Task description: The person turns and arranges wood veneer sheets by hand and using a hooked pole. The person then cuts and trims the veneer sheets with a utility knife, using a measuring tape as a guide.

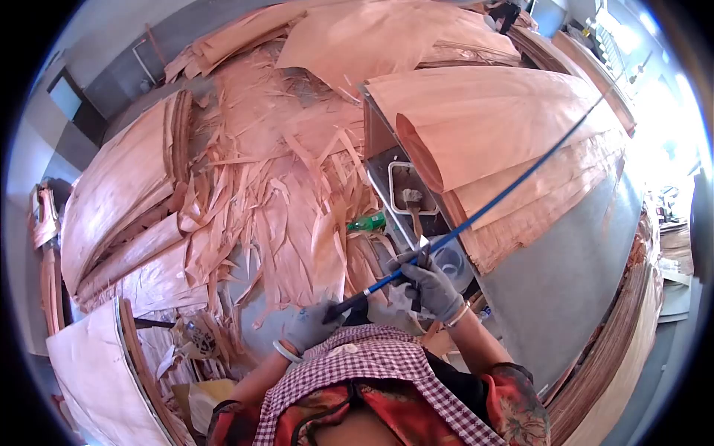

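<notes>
A long blue pole (476, 217) with a black grip slants from my lap up to the far right. My left hand (309, 327), in a grey glove, is closed round its black end. Further up, my gloved right hand (433, 288) is closed on the blue part. A small dark piece with a pale, blade-like tip (424, 251) sticks up from the right fingers; its kind is unclear. Just beyond stands a white-rimmed tray (392, 186) with a brush (413, 199) in it. A clear plastic tub (451, 262) sits beside my right hand.
Folded wood veneer sheets (506, 126) lie on the grey table (565, 245) at right. Torn veneer strips (290, 208) cover the floor ahead, with a green bottle (367, 222) among them. Stacks of veneer (126, 193) stand at left, and another stack (610, 357) at lower right.
</notes>
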